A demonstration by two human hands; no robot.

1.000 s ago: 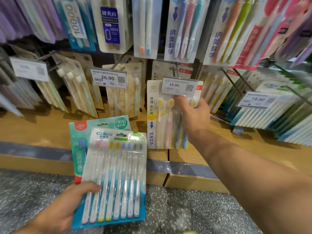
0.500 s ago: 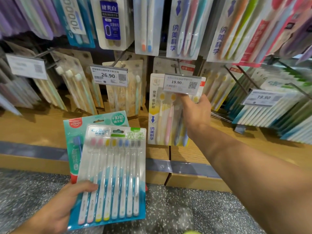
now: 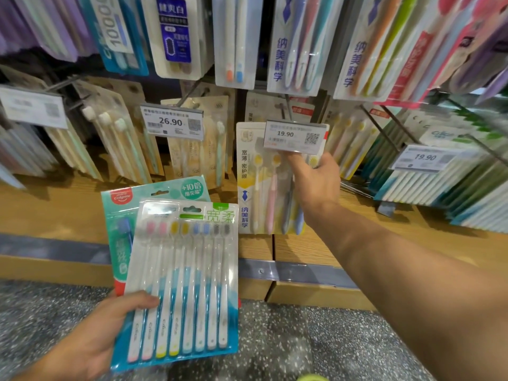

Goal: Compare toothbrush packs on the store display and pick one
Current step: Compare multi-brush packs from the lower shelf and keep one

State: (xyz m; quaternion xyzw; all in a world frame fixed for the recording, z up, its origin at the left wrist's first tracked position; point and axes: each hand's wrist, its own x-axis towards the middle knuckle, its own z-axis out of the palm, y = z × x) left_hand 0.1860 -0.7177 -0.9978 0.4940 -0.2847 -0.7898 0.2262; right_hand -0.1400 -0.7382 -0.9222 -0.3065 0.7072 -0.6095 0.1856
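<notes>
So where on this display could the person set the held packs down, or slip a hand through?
Bare wooden shelf ledge runs below the beige hanging packs, left of the green Colgate pack in the left hand. A second strip lies right of the right hand, which grips the yellow-trimmed four-brush pack. The hooks above hang crowded.

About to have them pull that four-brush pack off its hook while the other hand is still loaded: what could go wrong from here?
1. The left hand holds the eight-brush pack and the Colgate pack behind it at one lower corner only; the rear pack could slip out.
2. The right hand grips the four-brush pack just beneath the 19.90 price tag; pulling may catch the tag.
3. More packs hang behind it; one might come along.
</notes>
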